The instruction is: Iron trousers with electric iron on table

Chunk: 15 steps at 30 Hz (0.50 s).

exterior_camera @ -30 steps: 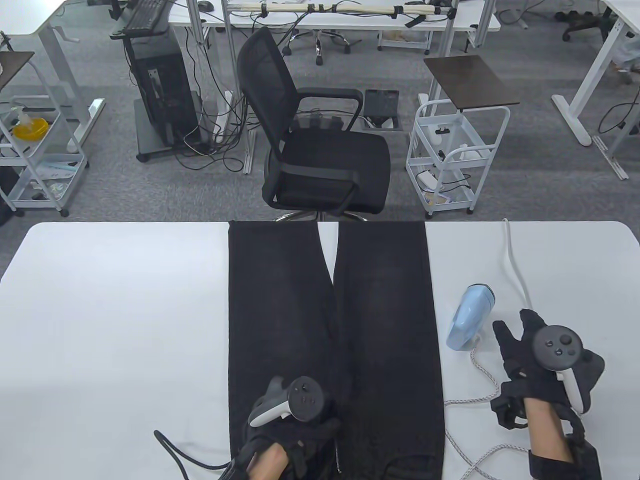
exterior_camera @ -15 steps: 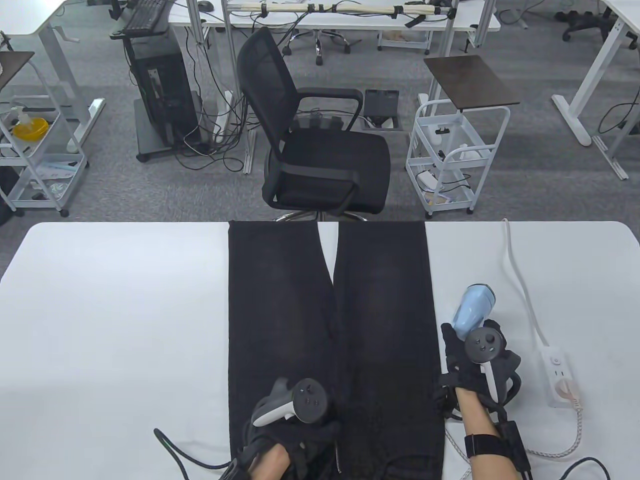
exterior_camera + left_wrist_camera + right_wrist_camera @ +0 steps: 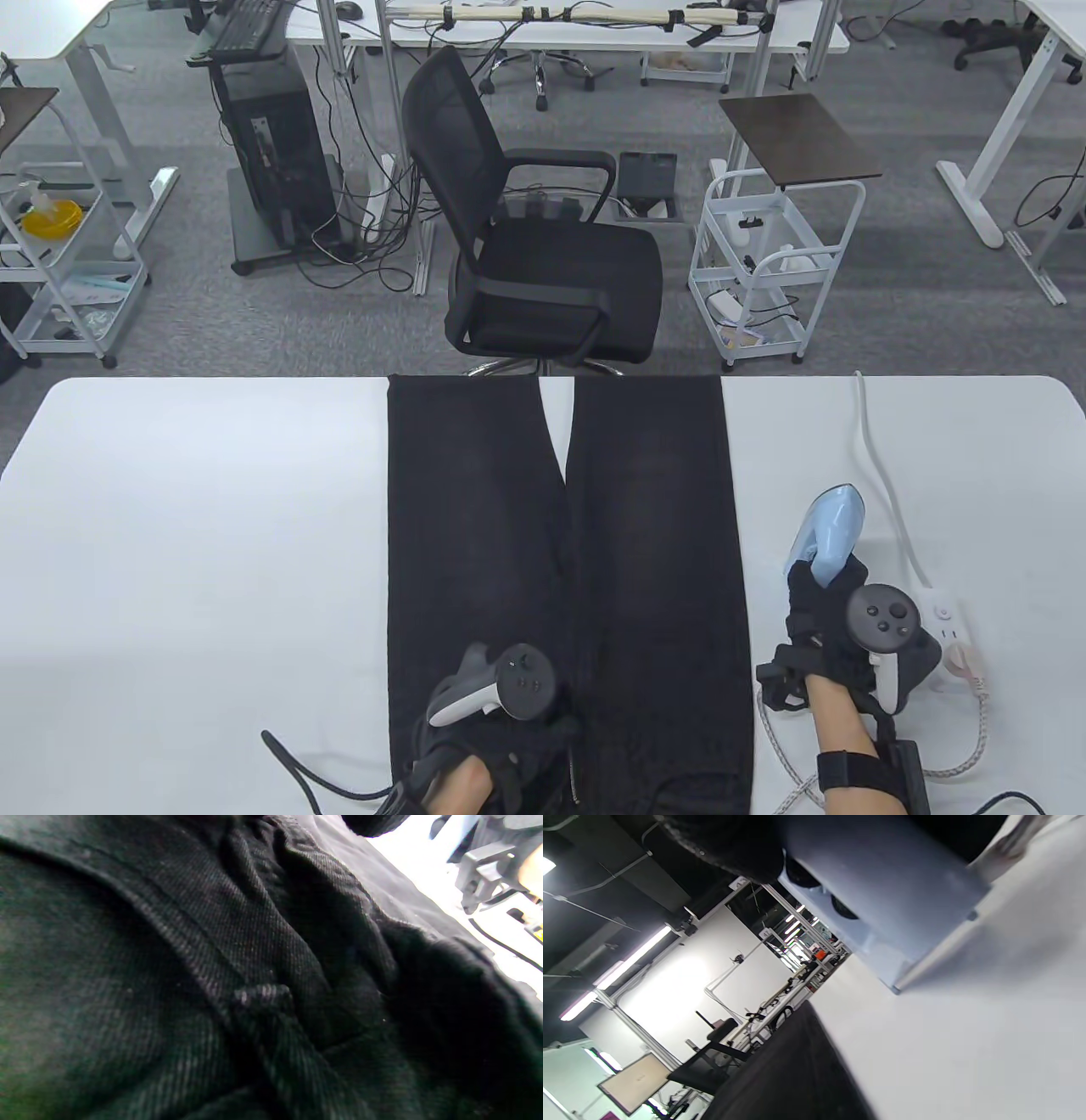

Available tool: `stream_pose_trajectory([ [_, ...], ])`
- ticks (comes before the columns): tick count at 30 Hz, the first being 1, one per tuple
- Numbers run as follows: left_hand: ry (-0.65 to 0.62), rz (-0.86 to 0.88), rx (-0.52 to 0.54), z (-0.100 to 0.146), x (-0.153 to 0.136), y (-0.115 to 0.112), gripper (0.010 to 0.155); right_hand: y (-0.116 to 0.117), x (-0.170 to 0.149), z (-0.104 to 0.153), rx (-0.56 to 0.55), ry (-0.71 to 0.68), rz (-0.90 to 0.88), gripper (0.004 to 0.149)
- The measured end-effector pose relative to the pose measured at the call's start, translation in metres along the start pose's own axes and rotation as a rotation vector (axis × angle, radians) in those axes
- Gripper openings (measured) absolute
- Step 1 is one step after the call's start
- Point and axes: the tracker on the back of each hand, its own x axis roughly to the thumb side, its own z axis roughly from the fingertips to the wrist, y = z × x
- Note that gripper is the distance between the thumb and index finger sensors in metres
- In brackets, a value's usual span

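Black trousers (image 3: 560,552) lie flat on the white table (image 3: 195,526), legs pointing away from me. My left hand (image 3: 501,739) rests on them near the waist at the table's front edge, fingers spread on the cloth. The left wrist view is filled with the trousers' (image 3: 169,963) dark, creased fabric. Right of the trousers, my right hand (image 3: 827,615) grips the handle of the pale blue iron (image 3: 830,522), nose pointing away. In the right wrist view the iron (image 3: 882,878) sits tilted just over the table (image 3: 967,1048), with the trousers (image 3: 789,1077) to its left.
A white power strip (image 3: 946,624) lies right of my right hand, and its white cable (image 3: 878,458) runs to the far edge. The iron's braided cord (image 3: 785,755) loops near the front edge. A black office chair (image 3: 543,246) and a white cart (image 3: 768,255) stand beyond the table.
My right hand came in from the right, closed around the iron's handle, and turned the iron nose-away, shifting it slightly right. The left hand stayed on the trousers.
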Motion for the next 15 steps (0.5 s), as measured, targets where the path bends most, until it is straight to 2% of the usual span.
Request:
stream_pose_trajectory([
  [6,0.013,-0.044,0.003,-0.001,0.003,-0.005,0.085,-0.022,0.019,0.012,0.028,-0.054,-0.101,0.050],
  [8,0.015,-0.059,-0.048,-0.004,0.003,-0.010,0.098,-0.034,0.041,0.019,-0.009,-0.164,-0.039,0.047],
  [10,0.034,-0.081,-0.093,-0.007,0.003,-0.014,0.108,-0.041,0.070,0.031,0.017,-0.298,0.019,0.047],
  [12,0.029,-0.080,-0.070,-0.008,0.002,-0.013,0.111,-0.042,0.099,0.048,0.141,-0.452,0.035,0.049],
  [13,0.029,-0.072,-0.081,-0.009,0.001,-0.012,0.111,-0.040,0.108,0.055,0.236,-0.488,0.058,0.050],
  [14,0.030,-0.062,-0.092,-0.010,0.000,-0.013,0.112,-0.035,0.120,0.066,0.395,-0.548,0.111,0.052],
  [15,0.029,-0.063,-0.091,-0.010,0.000,-0.013,0.112,-0.031,0.125,0.072,0.486,-0.572,0.156,0.053],
])
